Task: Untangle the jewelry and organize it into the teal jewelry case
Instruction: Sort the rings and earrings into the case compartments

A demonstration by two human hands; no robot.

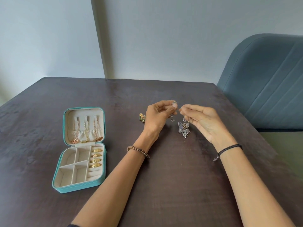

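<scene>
Tangle of silver earrings hangs vertical under right hand, pinch grip, over worktop; left hand pinches 1 small piece beside it; teal jewelry case lies well left, nearer left hand.

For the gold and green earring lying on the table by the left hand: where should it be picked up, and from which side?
Probably pinch the gold and green earring by its gold upper part, from above: it lies flat on the table, with the left hand close on its right.
</scene>
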